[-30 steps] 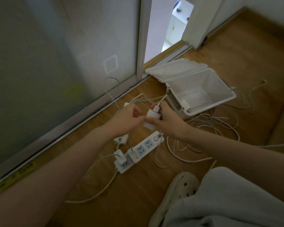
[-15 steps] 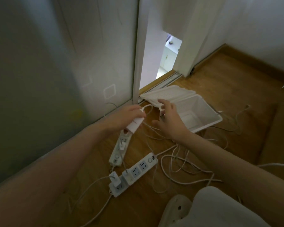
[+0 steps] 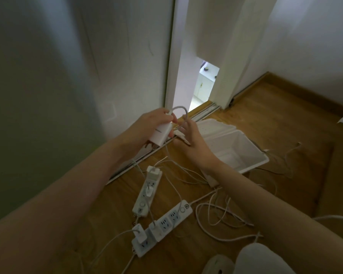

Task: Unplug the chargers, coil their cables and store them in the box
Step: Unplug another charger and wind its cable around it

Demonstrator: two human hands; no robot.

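White and blocky, the charger (image 3: 160,133) is held up above the wooden floor (image 3: 275,123), clasped in the curled fingers of the left hand (image 3: 147,125). Its cable (image 3: 179,108) arches out of the upper end and comes down to the right hand (image 3: 193,140), whose thumb and fingertips pinch it just beside the charger. An open white box (image 3: 251,155) sits on the floor right behind that hand. Below the hands lie a narrow power strip (image 3: 146,196) and a longer power strip (image 3: 166,222), each with small plugs seated in it, and loose cables (image 3: 222,216) tangle on the floor near the box.
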